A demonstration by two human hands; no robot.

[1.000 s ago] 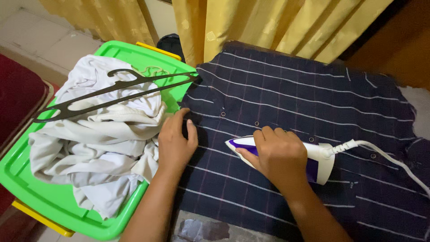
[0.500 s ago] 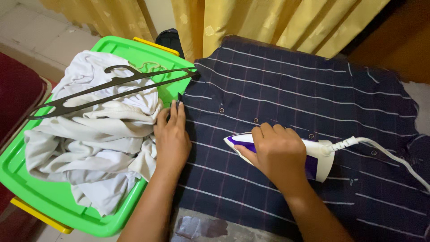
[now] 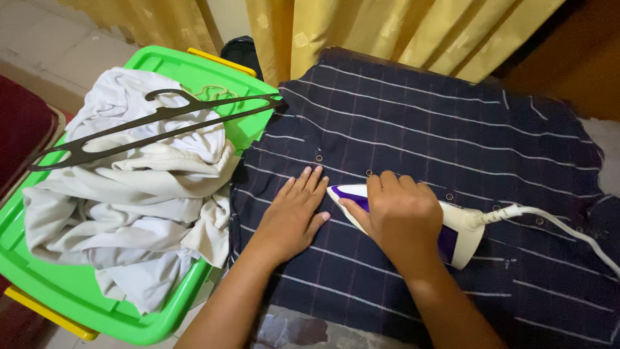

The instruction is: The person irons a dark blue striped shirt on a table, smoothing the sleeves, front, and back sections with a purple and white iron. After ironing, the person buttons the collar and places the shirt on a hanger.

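A view looking down from the person's head at two bare forearms that reach up from the bottom edge onto a dark navy shirt (image 3: 452, 129) with thin pale check lines, spread flat over an ironing surface whose grey cover shows only at the bottom edge. The left hand (image 3: 294, 216) lies open and flat, palm down, fingers together and pointing away from the person, pressing the cloth near the shirt's left edge. Just to its right, almost touching it, the right hand (image 3: 400, 216) is clenched around the handle of a white and purple iron (image 3: 462, 236). The iron rests on the shirt with its long axis running left to right: the pointed tip faces the left hand and sits just beside its fingertips, while the blunt heel points right. A white cord (image 3: 555, 226) trails from the heel toward the right edge. A row of small buttons runs across the cloth just beyond both hands. To the left, beside the shirt, stands a bright green plastic basket (image 3: 129, 317) heaped with crumpled white laundry (image 3: 129, 200), a dark hanger (image 3: 155, 126) lying across the top. Farthest away hang yellow curtains (image 3: 400, 29).
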